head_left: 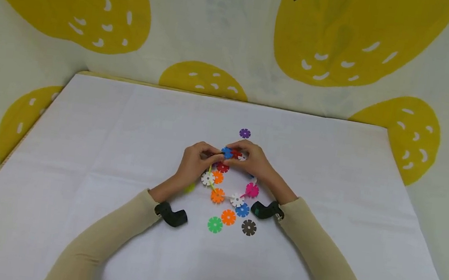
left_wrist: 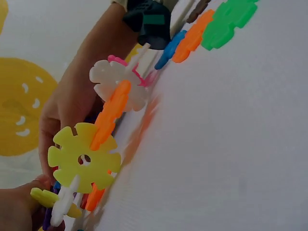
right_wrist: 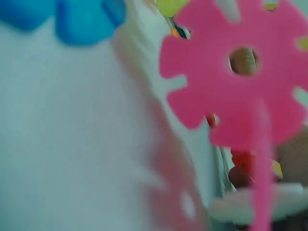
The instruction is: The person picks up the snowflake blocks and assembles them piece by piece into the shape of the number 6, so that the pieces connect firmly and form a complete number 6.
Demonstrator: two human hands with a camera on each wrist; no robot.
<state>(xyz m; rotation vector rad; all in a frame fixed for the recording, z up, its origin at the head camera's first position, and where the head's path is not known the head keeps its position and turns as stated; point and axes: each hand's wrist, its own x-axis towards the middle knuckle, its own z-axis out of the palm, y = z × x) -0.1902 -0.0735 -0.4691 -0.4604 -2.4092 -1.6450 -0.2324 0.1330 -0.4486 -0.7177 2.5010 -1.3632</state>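
Notched plastic snowflake discs, slotted edge to edge, form a ring-like chain. My left hand pinches it at the far side, thumb and fingertips at the left edge of a blue disc. On the other side of that disc, my right hand pinches the chain near a red disc. Toward me the chain runs through an orange disc, a white disc and a pink disc. A yellow disc stands upright in the left wrist view. Fingers partly hide the held pieces.
Loose discs lie nearer me on the white-covered table: green, orange, blue and brown. A purple disc lies beyond the hands. A yellow-green disc is partly behind the left wrist.
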